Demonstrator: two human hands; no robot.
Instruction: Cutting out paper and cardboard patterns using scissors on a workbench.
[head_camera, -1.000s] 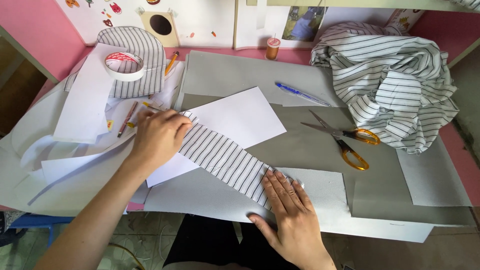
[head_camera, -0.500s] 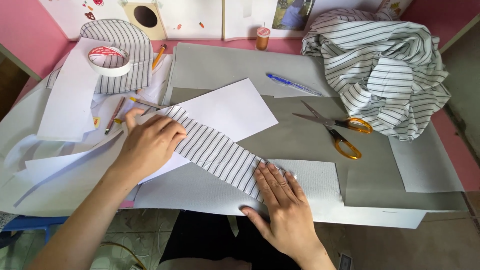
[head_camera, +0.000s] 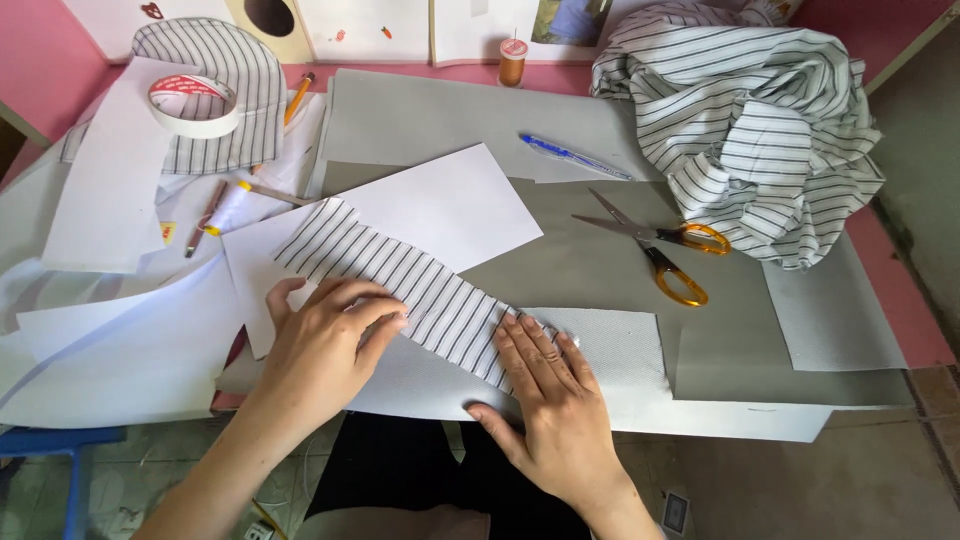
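Note:
A long strip of black-and-white striped fabric (head_camera: 395, 275) lies diagonally over white paper sheets (head_camera: 450, 205) on the table. My left hand (head_camera: 325, 345) rests flat on the strip's middle part, fingers spread. My right hand (head_camera: 545, 395) presses flat on the strip's lower right end, where it meets a white textured piece (head_camera: 615, 345). Neither hand grips anything.
Yellow-handled scissors (head_camera: 660, 245) lie open to the right, a blue pen (head_camera: 572, 157) behind them. A crumpled striped cloth (head_camera: 750, 130) fills the back right. A tape roll (head_camera: 192, 105), pencils, a thread spool (head_camera: 512, 60) and loose paper sit at the back and left on grey sheets (head_camera: 440, 115).
My left hand has slid down the strip toward me, uncovering the strip's upper end. The right hand stays pressed on the lower end.

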